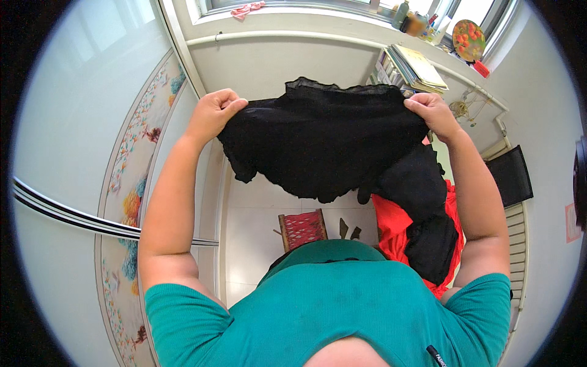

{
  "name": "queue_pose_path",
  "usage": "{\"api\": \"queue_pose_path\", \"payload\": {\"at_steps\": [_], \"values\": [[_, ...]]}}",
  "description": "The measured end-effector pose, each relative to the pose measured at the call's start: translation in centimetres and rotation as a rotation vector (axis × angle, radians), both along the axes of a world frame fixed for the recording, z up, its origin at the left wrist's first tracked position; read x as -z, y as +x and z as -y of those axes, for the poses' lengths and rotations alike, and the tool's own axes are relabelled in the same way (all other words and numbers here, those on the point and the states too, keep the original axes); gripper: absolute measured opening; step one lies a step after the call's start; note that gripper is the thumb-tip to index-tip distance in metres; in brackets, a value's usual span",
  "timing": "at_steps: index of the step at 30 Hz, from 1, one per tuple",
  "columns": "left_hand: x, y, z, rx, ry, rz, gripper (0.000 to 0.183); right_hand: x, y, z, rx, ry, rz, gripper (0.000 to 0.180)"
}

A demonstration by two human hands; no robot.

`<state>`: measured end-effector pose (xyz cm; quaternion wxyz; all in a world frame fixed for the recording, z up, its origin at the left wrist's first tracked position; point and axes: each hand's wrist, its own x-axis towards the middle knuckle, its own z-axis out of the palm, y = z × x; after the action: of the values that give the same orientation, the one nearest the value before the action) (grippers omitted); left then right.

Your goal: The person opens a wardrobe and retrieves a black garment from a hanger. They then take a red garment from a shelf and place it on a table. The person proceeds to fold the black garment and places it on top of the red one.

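A black cloth garment [321,142] with a ruffled, partly sheer edge is stretched out in the air before me. My left hand [218,112] pinches its upper left corner between thumb and fingers. At the upper right corner, my right hand [433,114] grips the same fabric. The lower edge hangs loose and uneven over the floor. Below my right forearm lies more black fabric [431,238] on top of a red cloth [392,225]; whether it joins the held garment I cannot tell.
A small stool with a red woven seat [303,229] stands on the tiled floor [252,220]. Sliding wardrobe doors [87,128] rise on my left. Folders and papers [417,69] are stacked below the windowsill. A white pipe [293,34] crosses the wall, and a radiator [518,252] is at right.
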<state>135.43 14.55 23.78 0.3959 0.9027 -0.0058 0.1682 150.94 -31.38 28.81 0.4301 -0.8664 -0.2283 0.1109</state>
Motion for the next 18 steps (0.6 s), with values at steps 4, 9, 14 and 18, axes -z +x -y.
{"api": "queue_pose_path", "payload": {"at_steps": [4,9,14,18], "values": [[-1.7,-1.3,1.8,0.059,0.266,0.160,0.035,-0.1,0.2,0.7,0.042,0.125,-0.036,0.019],[-1.1,-0.9,2.7,0.079,0.476,0.363,0.031,0.1,0.3,1.3,0.042,0.195,-0.039,0.017],[-0.4,-0.2,3.1,0.106,0.491,0.463,0.014,0.9,0.3,2.1,0.017,0.208,-0.001,0.018],[0.2,1.1,3.1,0.050,0.417,0.522,0.012,1.1,0.1,2.3,0.039,0.173,-0.042,0.020]]}}
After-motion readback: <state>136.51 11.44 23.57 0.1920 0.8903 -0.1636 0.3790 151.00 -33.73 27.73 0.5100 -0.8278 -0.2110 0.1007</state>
